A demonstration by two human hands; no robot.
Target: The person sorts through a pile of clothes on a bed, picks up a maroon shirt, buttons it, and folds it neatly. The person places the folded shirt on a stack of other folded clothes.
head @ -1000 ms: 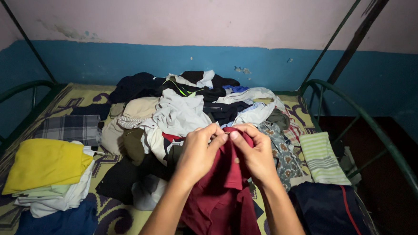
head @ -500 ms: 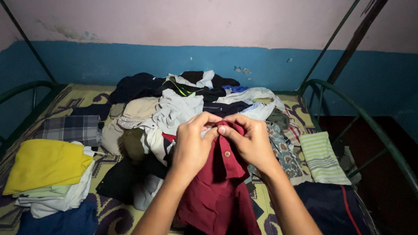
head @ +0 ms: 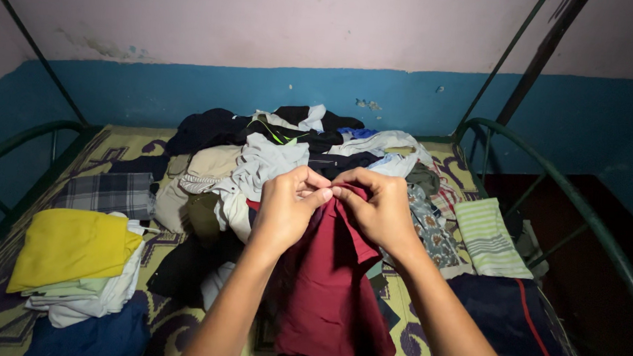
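Note:
A dark red shirt [head: 332,287] hangs in front of me over the bed. Both hands pinch its top edge close together: my left hand [head: 284,207] on the left side and my right hand [head: 377,206] on the right, thumbs and fingertips almost touching. The shirt's lower part drapes down over the bed's near edge. Behind it lies a big heap of loose clothes [head: 274,161] in white, black, beige and blue.
A folded stack topped by a yellow garment [head: 71,248] sits at the left, a plaid cloth [head: 106,192] behind it. A striped green-white fold [head: 488,239] and a dark navy fold [head: 504,321] lie at the right. Green metal bed rails [head: 561,191] curve on both sides.
Both hands have lifted the red shirt slightly and shifted a little left, and the button placket that showed before is now turned out of sight.

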